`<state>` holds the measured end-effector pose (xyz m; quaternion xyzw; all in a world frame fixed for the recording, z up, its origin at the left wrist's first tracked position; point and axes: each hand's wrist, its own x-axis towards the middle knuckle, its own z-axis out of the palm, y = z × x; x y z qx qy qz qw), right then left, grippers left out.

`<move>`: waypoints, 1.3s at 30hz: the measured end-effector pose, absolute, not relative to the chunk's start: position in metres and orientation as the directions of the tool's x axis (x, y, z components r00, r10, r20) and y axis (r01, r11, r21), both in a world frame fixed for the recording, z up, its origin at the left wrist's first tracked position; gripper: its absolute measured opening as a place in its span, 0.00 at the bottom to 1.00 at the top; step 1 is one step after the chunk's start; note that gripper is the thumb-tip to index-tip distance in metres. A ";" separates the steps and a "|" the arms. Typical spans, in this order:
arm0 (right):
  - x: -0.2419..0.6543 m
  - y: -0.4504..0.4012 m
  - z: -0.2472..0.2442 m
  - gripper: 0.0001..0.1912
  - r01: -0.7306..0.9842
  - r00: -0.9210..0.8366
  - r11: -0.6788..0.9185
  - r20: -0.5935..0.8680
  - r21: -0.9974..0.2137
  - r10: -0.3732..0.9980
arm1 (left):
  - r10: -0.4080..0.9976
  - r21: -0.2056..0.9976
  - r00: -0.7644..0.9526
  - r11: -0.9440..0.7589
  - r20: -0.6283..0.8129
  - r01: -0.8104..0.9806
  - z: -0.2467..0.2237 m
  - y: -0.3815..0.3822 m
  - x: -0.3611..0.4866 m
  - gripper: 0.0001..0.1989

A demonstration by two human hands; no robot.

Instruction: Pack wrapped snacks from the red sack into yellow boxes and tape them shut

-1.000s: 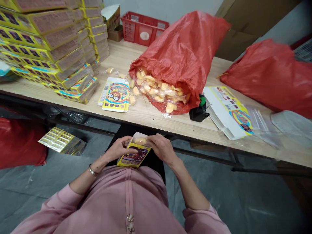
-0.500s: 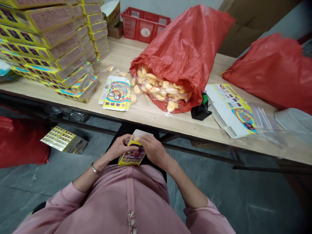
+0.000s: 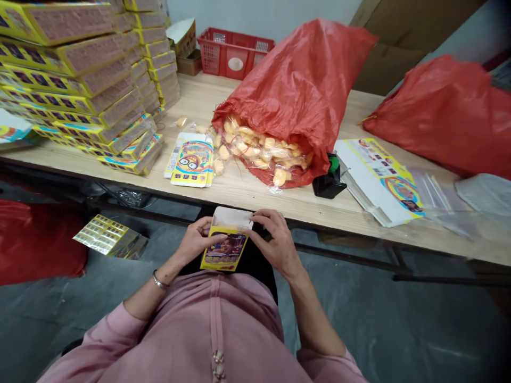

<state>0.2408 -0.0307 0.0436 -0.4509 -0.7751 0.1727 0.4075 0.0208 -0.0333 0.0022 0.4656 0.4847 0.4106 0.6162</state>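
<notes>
A small yellow cardboard box with a picture on its front rests at my lap, its white top flap standing up at the far side. My left hand grips the box's left side, thumb lying across the front. At the upper right corner, my right hand has its thumb and fingers on the edge by the side flap. What lies inside the box is hard to see. On the table ahead, an open red sack spills wrapped yellow pieces. Left of these lie flat printed cartons.
Tall stacks of yellow display boxes stand at the left. A black tape dispenser sits by flattened cartons. Behind is a red crate; another red sack lies right. On the floor are a wrapped bundle and red bag.
My right hand has drawn back from the box's top to its right corner, uncovering the opening and the raised white flap. The left hand keeps its hold.
</notes>
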 end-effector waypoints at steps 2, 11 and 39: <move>0.242 -0.033 0.037 0.10 0.571 -0.218 0.500 0.466 -0.652 0.857 | 0.962 0.972 0.198 0.210 -0.188 -0.101 0.006 -0.031 0.024 0.26; 0.240 -0.051 0.012 0.11 0.329 0.004 0.332 0.353 -0.884 0.936 | 0.996 0.987 0.089 0.036 -0.023 -0.157 -0.001 -0.034 0.042 0.34; 0.225 0.004 0.044 0.07 0.221 0.088 0.506 0.534 -0.833 0.841 | 0.963 0.967 0.105 -0.253 0.248 0.040 0.063 0.010 0.034 0.16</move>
